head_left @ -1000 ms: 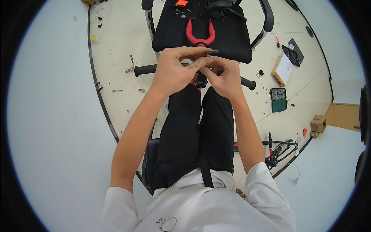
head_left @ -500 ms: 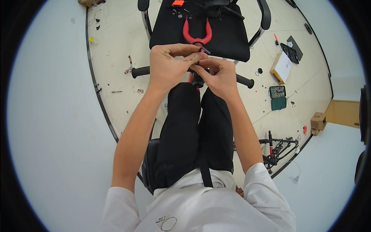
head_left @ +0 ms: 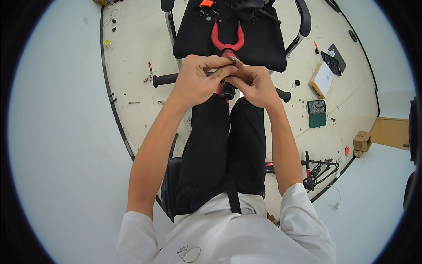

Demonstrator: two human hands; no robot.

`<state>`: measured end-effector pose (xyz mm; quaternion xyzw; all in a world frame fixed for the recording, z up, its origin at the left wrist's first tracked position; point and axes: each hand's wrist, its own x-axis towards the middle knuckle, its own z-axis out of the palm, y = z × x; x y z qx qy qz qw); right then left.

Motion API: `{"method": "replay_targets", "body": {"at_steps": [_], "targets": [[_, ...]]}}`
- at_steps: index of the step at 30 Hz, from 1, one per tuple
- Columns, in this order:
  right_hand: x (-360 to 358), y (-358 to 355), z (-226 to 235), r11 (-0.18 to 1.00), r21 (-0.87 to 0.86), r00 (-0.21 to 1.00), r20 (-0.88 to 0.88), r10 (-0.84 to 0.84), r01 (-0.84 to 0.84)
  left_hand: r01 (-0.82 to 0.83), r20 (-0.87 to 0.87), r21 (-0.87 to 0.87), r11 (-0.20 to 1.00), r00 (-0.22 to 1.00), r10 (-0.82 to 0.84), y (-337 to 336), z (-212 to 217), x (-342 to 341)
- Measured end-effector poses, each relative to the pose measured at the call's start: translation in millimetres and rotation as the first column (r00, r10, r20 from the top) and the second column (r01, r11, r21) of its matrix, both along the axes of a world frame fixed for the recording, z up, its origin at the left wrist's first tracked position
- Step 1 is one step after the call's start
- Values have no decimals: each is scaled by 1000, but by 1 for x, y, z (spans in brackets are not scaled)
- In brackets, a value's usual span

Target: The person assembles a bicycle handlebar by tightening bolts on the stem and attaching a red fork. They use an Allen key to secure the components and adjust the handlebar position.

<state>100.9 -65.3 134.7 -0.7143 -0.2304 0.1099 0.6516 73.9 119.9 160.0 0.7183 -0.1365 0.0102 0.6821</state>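
Note:
My left hand (head_left: 198, 81) pinches a small dark part (head_left: 233, 62) between thumb and fingers; its kind is too small to make out. Fingertips of my right hand (head_left: 256, 88) are pressed together right beside it, and what they hold is hidden. Both hands are over a bicycle handlebar, whose black left grip (head_left: 165, 80) and right grip (head_left: 283, 95) stick out on either side. Below the fingers shows the black stem (head_left: 227, 91), close above my knees. Beyond the hands, a red bicycle fork (head_left: 227, 45) points its two prongs away from me, over the chair seat.
A black office chair (head_left: 263, 48) stands ahead, with a bicycle saddle (head_left: 250, 9), an orange piece (head_left: 206, 3) and small hardware on its seat. On the floor to the right lie a green case (head_left: 317, 119), a toolbox (head_left: 330, 63) and a black bicycle frame (head_left: 323, 169).
The dark part between my fingers has turned, from a slanted rod-like look to a rounder one. Both hands have shifted slightly, and the whole view has moved a little.

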Motion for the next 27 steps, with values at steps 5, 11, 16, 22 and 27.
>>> {"method": "replay_targets", "body": {"at_steps": [5, 11, 16, 22, 27], "targets": [[-6, 4, 14, 973, -203, 992, 90, -89, 106, -194, -34, -201, 960, 981, 191, -12, -3, -1], [-10, 10, 7, 955, -158, 966, 102, -238, 252, -322, -88, -149, 935, 946, 312, -21, 2, -2], [-11, 2, 6, 967, -178, 981, 100, -165, 181, -208, 15, -129, 969, 977, 212, -17, -6, -1], [-1, -5, 13, 976, -216, 993, 115, -15, 40, -132, 26, -2, 991, 991, 132, -10, -3, 0], [-7, 7, 18, 948, -236, 970, 164, -178, 214, -291, 20, -17, 957, 956, 291, -13, -1, -1]]}}
